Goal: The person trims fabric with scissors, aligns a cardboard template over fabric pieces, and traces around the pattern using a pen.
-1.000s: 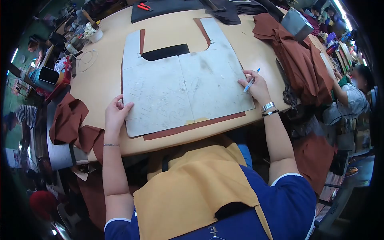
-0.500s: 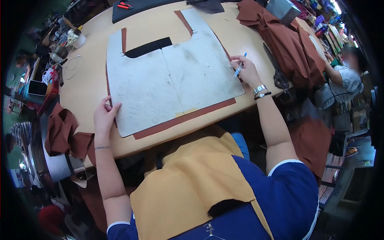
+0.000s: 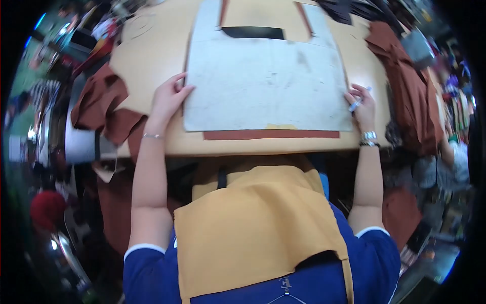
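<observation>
A large pale grey pattern template (image 3: 263,86), scuffed and with a U-shaped cutout at its far side, lies flat on brown leather (image 3: 268,135). The leather shows as a strip along the near edge and beside the cutout. My left hand (image 3: 169,99) is at the template's left edge, thumb on the board and fingers curled against its side. At the right edge, my right hand (image 3: 363,107) holds a blue-and-white pen (image 3: 356,105) and its fingertips touch the template. A black piece (image 3: 253,33) shows inside the cutout.
The light tabletop (image 3: 157,55) ends just in front of my apron (image 3: 263,218). Crumpled brown leather lies left (image 3: 104,101) and right (image 3: 410,86). Dark cloth (image 3: 336,9) sits at the back. Another person's arm (image 3: 446,149) shows at the far right.
My view has turned, so the template looks squarer to me and sits farther right and higher. Both hands stay at its side edges, and the pen remains in my right hand.
</observation>
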Demonstrator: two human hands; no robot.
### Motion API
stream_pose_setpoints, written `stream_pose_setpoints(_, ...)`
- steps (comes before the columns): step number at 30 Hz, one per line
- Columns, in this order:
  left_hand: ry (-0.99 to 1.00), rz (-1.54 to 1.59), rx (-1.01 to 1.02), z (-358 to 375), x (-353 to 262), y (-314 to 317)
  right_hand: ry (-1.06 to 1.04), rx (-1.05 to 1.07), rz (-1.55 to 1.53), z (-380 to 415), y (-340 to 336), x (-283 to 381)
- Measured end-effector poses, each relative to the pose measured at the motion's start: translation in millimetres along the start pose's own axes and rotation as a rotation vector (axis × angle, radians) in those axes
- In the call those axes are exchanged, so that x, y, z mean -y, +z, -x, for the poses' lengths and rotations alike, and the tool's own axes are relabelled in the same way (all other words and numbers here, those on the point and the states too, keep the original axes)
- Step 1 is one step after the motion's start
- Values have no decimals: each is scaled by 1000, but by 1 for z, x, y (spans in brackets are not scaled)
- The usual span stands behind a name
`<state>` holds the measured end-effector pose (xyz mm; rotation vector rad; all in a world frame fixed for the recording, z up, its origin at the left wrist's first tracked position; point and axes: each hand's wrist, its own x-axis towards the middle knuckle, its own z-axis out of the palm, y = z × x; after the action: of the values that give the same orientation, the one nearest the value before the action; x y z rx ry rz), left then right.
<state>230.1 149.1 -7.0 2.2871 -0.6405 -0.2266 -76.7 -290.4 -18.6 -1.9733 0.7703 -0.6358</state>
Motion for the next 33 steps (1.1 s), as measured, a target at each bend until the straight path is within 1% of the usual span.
stream_pose_setpoints(5,-46,89,14,0,3,3,54,12,-91,-3,0,-8)
stream_pose_setpoints(8,-58,53,6,1,0,2,86,5,-116,-3,-1,-4)
stream_pose_setpoints(14,-46,21,6,3,-1,1,83,-2,-106,-3,-1,-5)
stream_pose_setpoints(17,-41,6,-3,2,1,2,113,12,-89,-2,-2,0)
stream_pose_setpoints(20,19,-26,-24,2,3,2,123,12,-209,-4,0,-6)
stream_pose_setpoints(21,-2,114,0,3,5,4,115,9,-149,-2,-2,-4)
stream_pose_setpoints(22,-50,157,34,6,-5,0,124,-3,-39,0,-3,7)
stream_pose_setpoints(23,10,183,34,3,4,3,188,20,-54,0,-6,11)
stream_pose_setpoints(24,-59,193,75,6,-8,-2,201,26,-162,-4,-9,0)
stream_pose_setpoints(25,-12,96,78,-4,12,1,227,16,-285,2,-9,18)
stream_pose_setpoints(26,-6,167,83,-10,24,3,259,-8,-325,2,-11,17)
stream_pose_setpoints(27,-22,221,87,-10,19,1,290,-29,-302,-2,-15,15)
stream_pose_setpoints(30,-65,83,43,-19,-12,-4,247,-92,-453,-8,-24,4)
stream_pose_setpoints(31,50,-60,18,-31,-7,-2,234,-124,-417,-11,-24,9)
stream_pose_setpoints(33,157,-151,39,-44,-37,4,212,-134,-432,-17,-28,15)
